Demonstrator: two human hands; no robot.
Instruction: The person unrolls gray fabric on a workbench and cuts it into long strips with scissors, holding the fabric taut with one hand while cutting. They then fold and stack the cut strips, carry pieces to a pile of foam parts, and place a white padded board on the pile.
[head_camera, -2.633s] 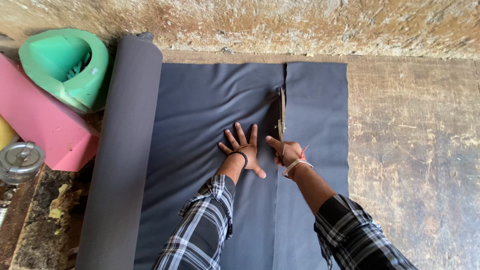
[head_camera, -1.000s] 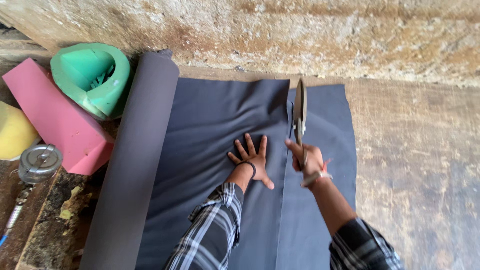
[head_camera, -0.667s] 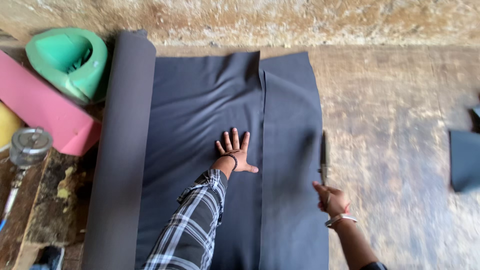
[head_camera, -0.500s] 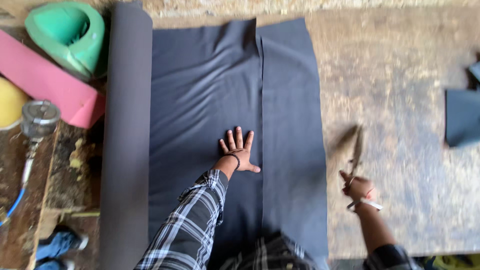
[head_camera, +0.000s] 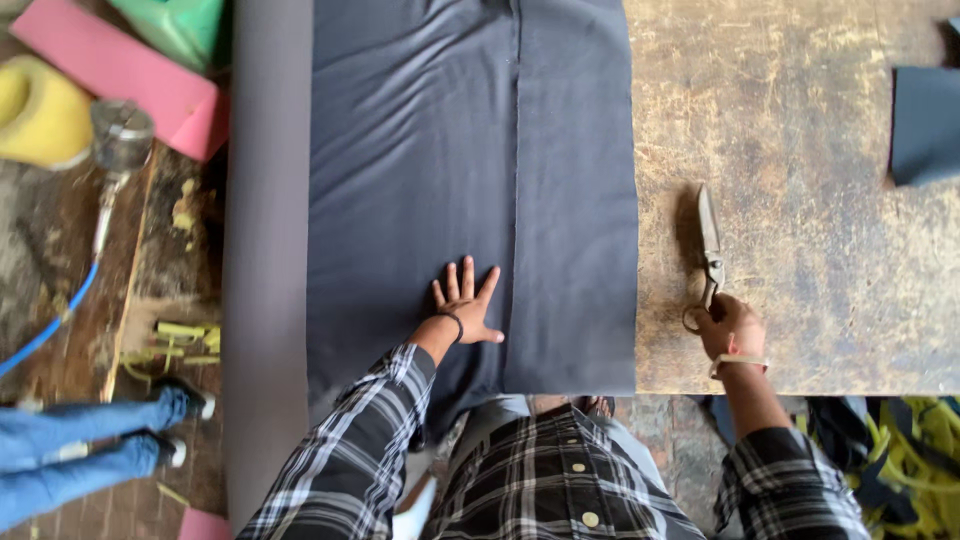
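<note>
My left hand (head_camera: 468, 306) lies flat with fingers spread on a dark navy fabric sheet (head_camera: 420, 150) spread over the worn wooden table (head_camera: 800, 240). A straight cut line runs down the fabric just right of that hand, leaving a separate strip (head_camera: 575, 200) on the right. My right hand (head_camera: 730, 325) grips the handles of large metal scissors (head_camera: 708, 250), whose blades rest closed on the bare table to the right of the fabric.
A grey fabric roll (head_camera: 265, 250) lies along the fabric's left edge. Pink (head_camera: 120, 75), yellow (head_camera: 40, 110) and green (head_camera: 180, 25) foam pieces and an air tool with a blue hose (head_camera: 115, 150) sit left. Another dark cloth piece (head_camera: 925, 125) lies right. A person's jeans-clad legs (head_camera: 90, 450) stand lower left.
My right hand carried the scissors off the fabric to the right and down onto the bare table. The left hand stayed pressed on the fabric. The view shifted toward the table's near edge.
</note>
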